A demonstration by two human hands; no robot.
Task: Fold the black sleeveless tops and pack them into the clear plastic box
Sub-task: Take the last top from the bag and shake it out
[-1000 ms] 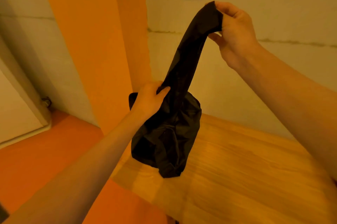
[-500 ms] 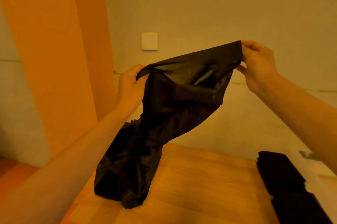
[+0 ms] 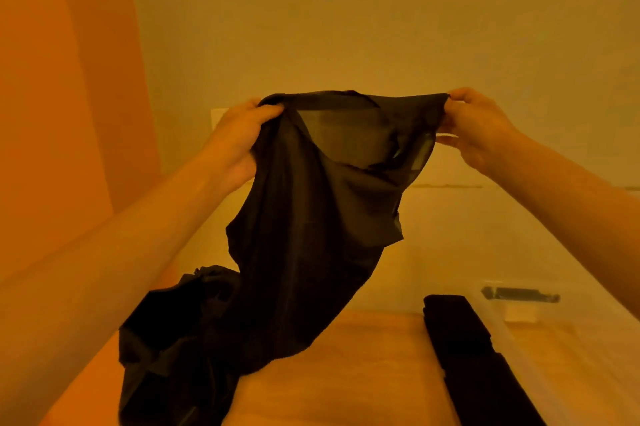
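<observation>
The left hand point(image 3: 242, 145) grips one end of the upper edge of the black sleeveless top point(image 3: 311, 217), with the fingers curled over bunched fabric. The right hand point(image 3: 474, 129) pinches the opposite end of the same edge between thumb and fingertips. Both hands are raised in front of the wall and set well apart, so the edge between them is drawn nearly straight and level. This hold has a purpose. Tension along the edge opens the garment, and its own weight pulls the body downward, which exposes the outline before any fold is made.

The fabric is thin, and light passes through the single layer just below the taut edge. The garment is not yet flat. The body twists down and to the left, and its lower end lies crumpled on the table point(image 3: 346, 377) near the left side. Judged from this, the step in hand is spreading and orienting the top, and folding has not begun.

A stack of folded tops point(image 3: 460, 349) lies at the right of the table, its long side against the wall of the clear plastic box point(image 3: 509, 346). Whether the stack sits inside the box or just beside it cannot be told from this view. A dark latch point(image 3: 519, 294) shows at the far end of the box. The wood surface between the hanging garment and the stack is the likely place for laying the top flat, within reach of both hands and close to the box for packing.
</observation>
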